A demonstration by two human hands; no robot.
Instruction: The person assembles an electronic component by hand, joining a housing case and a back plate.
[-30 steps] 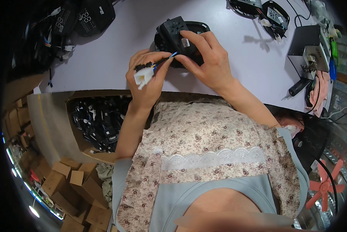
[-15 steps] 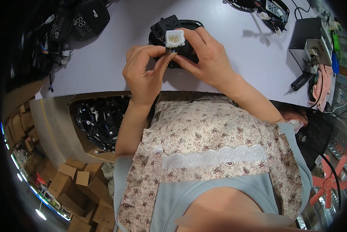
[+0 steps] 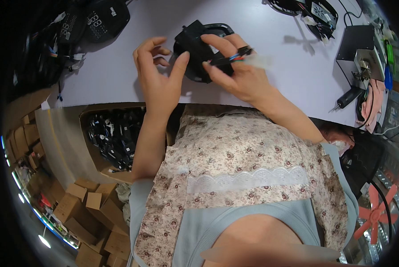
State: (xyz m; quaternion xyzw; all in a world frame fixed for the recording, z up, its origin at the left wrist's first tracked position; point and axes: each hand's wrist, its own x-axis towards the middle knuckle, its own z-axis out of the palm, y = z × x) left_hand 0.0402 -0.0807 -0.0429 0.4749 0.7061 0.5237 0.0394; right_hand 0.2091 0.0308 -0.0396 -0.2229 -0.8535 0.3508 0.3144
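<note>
A black plastic device housing (image 3: 194, 44) with a rounded rim lies on the white table in front of me. My right hand (image 3: 239, 66) grips its right side, the index finger on top and the thumb at the near edge. From the housing a wire bundle (image 3: 235, 58), black with some blue and red, runs across my right fingers to a white connector (image 3: 261, 61) smeared by motion. Beside the housing's left edge is my left hand (image 3: 160, 75), its thumb and fingers spread and nothing between them. Whether the left thumb touches the housing I cannot tell.
Black display units with wires (image 3: 103, 22) crowd the table's left end. More black parts (image 3: 319, 20) lie at the far right, near a metal-cased box (image 3: 357, 49) and a black-handled tool (image 3: 348, 97). Below the table edge stands a carton of black parts (image 3: 115, 138).
The white connector, held up between both hands before, has swung to the right over my right hand. My left hand has let go and moved left with its fingers spread.
</note>
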